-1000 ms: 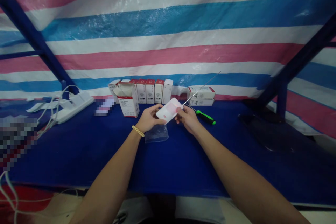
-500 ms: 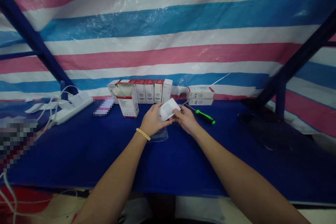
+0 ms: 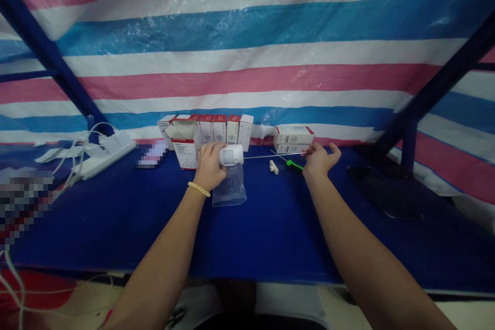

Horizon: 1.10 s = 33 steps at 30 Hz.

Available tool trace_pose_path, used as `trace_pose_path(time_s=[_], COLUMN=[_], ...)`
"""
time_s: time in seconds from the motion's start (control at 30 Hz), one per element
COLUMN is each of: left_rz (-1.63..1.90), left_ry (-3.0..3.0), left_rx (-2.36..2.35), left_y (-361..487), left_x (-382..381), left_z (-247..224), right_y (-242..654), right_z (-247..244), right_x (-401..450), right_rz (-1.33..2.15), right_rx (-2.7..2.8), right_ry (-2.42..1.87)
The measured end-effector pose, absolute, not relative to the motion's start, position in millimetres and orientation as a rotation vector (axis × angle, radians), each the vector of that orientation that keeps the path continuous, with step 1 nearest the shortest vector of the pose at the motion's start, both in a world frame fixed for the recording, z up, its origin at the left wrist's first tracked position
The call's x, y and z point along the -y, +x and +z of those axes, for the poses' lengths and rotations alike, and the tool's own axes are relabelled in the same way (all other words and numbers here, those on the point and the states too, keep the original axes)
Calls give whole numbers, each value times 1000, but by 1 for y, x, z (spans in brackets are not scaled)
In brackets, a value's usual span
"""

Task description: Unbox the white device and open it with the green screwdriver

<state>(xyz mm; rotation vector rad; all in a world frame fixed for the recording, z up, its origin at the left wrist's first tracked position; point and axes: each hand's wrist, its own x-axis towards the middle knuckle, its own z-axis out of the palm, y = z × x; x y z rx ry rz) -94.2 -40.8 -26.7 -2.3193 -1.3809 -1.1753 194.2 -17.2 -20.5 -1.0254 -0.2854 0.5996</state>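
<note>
My left hand point(image 3: 211, 166) is closed around a white motion detector point(image 3: 232, 155) with a curved grey-white window. A thin, straight, antenna-like rod point(image 3: 266, 156) runs from the detector's right side. At the rod's far end, my right hand point(image 3: 319, 159) pinches it with the fingertips, other fingers lifted. Just under the rod lies a small white bracket point(image 3: 274, 167). A green-and-black screwdriver point(image 3: 294, 164) rests beside my right hand, its handle partly hidden by that hand. Below the detector a clear plastic bag point(image 3: 229, 189) lies flat on the table.
An opened detector box point(image 3: 186, 153) stands behind my left hand, before a row of red-and-white boxes point(image 3: 219, 128). Two boxes point(image 3: 294, 135) are stacked to the right. A white power strip point(image 3: 104, 157) with cables lies left. A dark flat object point(image 3: 386, 193) lies right on the blue table point(image 3: 263, 237).
My hands have moved apart. The left has turned the detector and carried it left; the right has left its body and gone right to the rod's end. The small white bracket now shows.
</note>
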Motion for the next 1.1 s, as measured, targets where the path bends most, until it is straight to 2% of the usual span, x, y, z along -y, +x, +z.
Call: trace_pose_path(time_s=[0.3, 0.57, 0.77, 0.9, 1.1], left_rz=[-1273, -1260, -1226, -1264, -1339], left_ry=[-2154, -2348, -2461, -2503, -2443], left_rx=[1215, 1161, 1060, 1109, 1309], left_y=[-97, -78, -61, -58, -54], left_x=[40, 50, 58, 56, 58], left_z=[-26, -28, -33, -36, -36], right_y=[203, 121, 86, 97, 103], right_z=[-20, -30, -43, -39, -40], right_x=[25, 50, 72, 61, 52], right_rz=[853, 1050, 820, 800, 1046], right_rx=[438, 931, 1256, 1236, 1024], right_ry=[-1008, -845, -1005, -1006, -890])
